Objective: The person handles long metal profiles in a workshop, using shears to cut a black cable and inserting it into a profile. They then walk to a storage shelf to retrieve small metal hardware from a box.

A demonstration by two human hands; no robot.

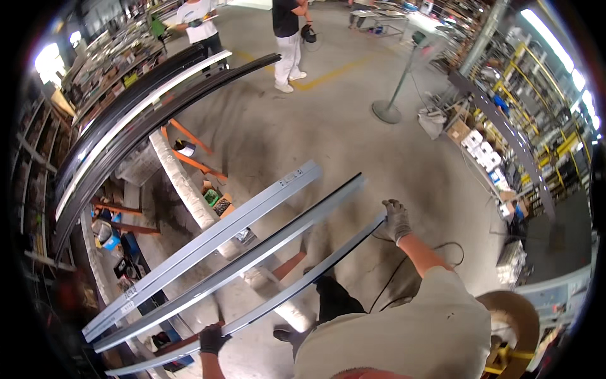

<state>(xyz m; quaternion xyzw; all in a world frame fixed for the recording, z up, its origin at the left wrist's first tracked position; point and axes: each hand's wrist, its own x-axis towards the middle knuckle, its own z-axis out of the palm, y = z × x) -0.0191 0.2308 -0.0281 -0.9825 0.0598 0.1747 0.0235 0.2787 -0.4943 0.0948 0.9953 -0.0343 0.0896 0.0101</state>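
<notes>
A long, narrow grey metal profile (pixel 279 302) runs slantwise in front of me. My right hand (pixel 396 222), in a grey glove, is closed at its far right end. Lower down, toward the left end, my left hand (pixel 213 339) in a dark glove wraps round the same profile. Beyond it lies a second grey profile (pixel 252 258) with a dark edge, roughly parallel and apart from it. A wider pale grey profile (pixel 221 237) with small labels lies farther out. Both rest across wrapped support beams (pixel 183 180).
Black and white profiles (pixel 136 117) lie across the racks at the far left. Orange trestle legs (pixel 199 165) and small boxes (pixel 221 203) stand below. A black cable (pixel 394 278) lies on the floor at right. A stand (pixel 386 111) and people (pixel 288 47) are farther off.
</notes>
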